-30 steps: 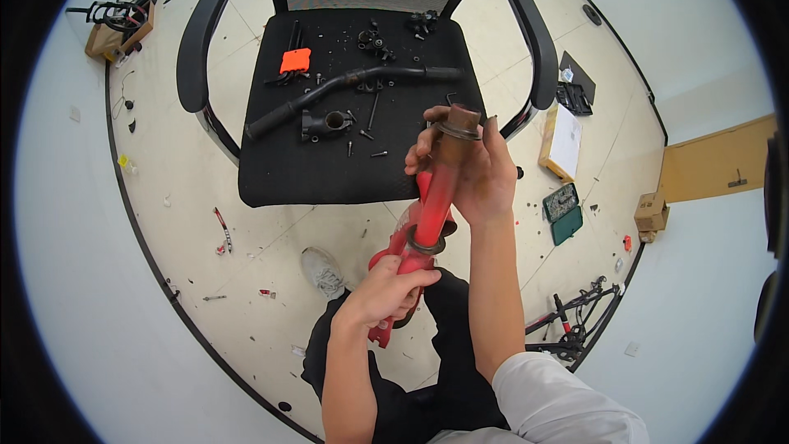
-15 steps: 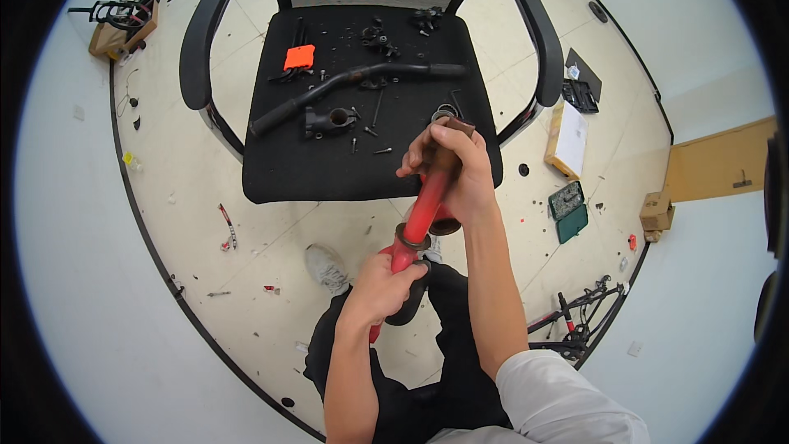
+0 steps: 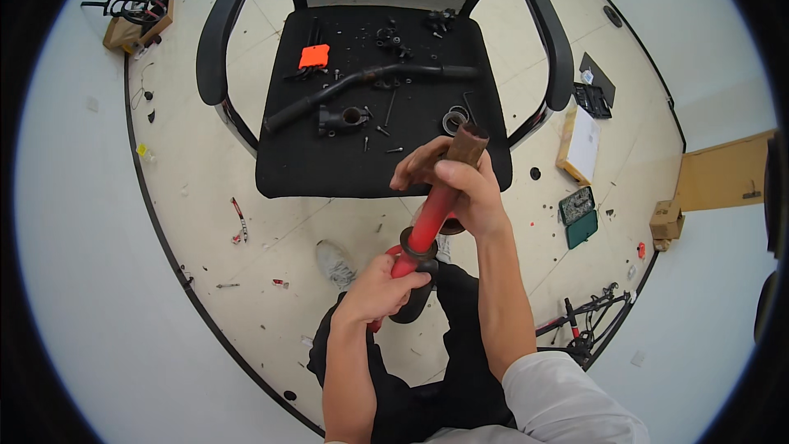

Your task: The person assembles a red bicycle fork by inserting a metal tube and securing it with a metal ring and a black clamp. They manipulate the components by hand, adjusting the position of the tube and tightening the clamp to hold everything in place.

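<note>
A person's right hand (image 3: pixel 472 193) curls around the rusty upper end of a red tube (image 3: pixel 433 215), while the left hand (image 3: pixel 382 289) grips it lower down, just below a dark ring (image 3: pixel 408 247) encircling it. The tube slants over the person's lap toward a black chair. A ring that circled the upper end a second ago is gone, leaving that tip bare; metal rings (image 3: pixel 445 122) now show on the seat (image 3: pixel 329 171), suggesting it was set down there. Beside them lies a bent key (image 3: pixel 469 107); farther off, a bent black bar (image 3: pixel 370 76) and an orange piece (image 3: pixel 314 57).
</note>
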Demonstrator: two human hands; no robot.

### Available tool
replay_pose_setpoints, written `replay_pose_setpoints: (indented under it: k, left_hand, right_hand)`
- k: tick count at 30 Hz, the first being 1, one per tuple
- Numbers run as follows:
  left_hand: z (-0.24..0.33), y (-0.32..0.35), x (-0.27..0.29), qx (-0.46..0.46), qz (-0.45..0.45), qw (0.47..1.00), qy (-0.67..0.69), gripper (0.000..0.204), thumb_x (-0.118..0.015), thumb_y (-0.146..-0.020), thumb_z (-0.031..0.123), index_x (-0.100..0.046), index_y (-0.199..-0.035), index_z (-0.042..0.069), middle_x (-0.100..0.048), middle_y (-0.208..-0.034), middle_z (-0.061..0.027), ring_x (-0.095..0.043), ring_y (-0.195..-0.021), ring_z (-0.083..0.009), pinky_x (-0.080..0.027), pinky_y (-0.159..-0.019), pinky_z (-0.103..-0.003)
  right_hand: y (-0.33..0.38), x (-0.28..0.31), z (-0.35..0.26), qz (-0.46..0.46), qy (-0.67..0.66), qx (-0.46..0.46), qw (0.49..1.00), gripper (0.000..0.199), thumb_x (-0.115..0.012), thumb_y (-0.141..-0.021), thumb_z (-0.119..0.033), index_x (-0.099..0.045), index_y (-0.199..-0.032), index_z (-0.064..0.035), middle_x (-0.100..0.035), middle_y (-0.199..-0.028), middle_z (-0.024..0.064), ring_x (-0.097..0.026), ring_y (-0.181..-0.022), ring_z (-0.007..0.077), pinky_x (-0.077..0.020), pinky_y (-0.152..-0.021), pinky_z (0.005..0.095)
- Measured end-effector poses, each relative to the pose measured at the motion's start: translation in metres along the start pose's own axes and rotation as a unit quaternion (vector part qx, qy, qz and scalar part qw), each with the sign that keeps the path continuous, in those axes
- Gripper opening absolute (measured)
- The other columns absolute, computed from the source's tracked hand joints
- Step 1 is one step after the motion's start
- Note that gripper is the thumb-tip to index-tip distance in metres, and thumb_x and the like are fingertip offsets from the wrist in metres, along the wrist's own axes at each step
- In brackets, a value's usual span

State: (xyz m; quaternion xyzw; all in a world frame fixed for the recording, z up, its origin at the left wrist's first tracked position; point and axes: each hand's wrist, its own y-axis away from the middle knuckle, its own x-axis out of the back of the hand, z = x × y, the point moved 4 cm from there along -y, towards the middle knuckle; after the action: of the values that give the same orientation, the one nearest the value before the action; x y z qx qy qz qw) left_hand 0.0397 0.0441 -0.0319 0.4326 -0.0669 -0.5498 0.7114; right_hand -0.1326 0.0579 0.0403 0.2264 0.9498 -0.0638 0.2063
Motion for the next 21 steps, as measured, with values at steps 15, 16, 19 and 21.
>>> replay_pose_setpoints:
  k: [15,16,19,21]
  left_hand:
    - [-0.002,0.008,-0.026,0.066,-0.272,0.954,0.105,0.021,-0.069,-0.083,0.003,-0.053,-0.097,0.008,-0.039,-0.056,0.0047,-0.029,-0.04,-0.0034,-0.016,-0.039,-0.022]
    - [-0.005,0.007,-0.025,0.055,-0.29,0.952,0.087,0.019,-0.069,-0.084,0.007,-0.053,-0.094,0.008,-0.038,-0.055,0.0056,-0.029,-0.04,-0.0037,-0.017,-0.038,-0.023]
    - [-0.008,0.006,-0.02,0.024,-0.251,0.968,0.008,0.018,-0.07,-0.085,0.016,-0.054,-0.09,0.008,-0.038,-0.053,0.0068,-0.032,-0.039,-0.0048,-0.022,-0.037,-0.024]
    - [-0.002,0.008,-0.014,0.003,-0.099,0.992,-0.076,0.022,-0.071,-0.084,0.02,-0.054,-0.091,0.007,-0.042,-0.053,0.0055,-0.036,-0.039,-0.0057,-0.027,-0.036,-0.025]
  right_hand:
    - [0.014,-0.032,0.002,-0.406,-0.322,0.001,0.856,0.035,-0.071,-0.069,-0.029,-0.06,-0.072,0.0041,-0.064,-0.065,0.0199,-0.062,-0.06,0.0301,-0.0519,-0.076,0.0447]
    - [0.017,-0.037,0.002,-0.434,-0.334,-0.004,0.836,0.035,-0.072,-0.069,-0.029,-0.06,-0.072,0.0041,-0.064,-0.065,0.02,-0.062,-0.059,0.03,-0.0519,-0.076,0.0447]
    - [0.024,-0.038,0.002,-0.438,-0.332,-0.042,0.834,0.034,-0.074,-0.068,-0.026,-0.06,-0.074,0.0047,-0.065,-0.067,0.0182,-0.062,-0.059,0.0303,-0.0519,-0.076,0.0452]
    - [0.025,-0.028,0.001,-0.375,-0.261,-0.045,0.888,0.03,-0.073,-0.071,-0.021,-0.059,-0.078,0.0047,-0.065,-0.069,0.0167,-0.064,-0.063,0.0292,-0.0522,-0.076,0.0447]
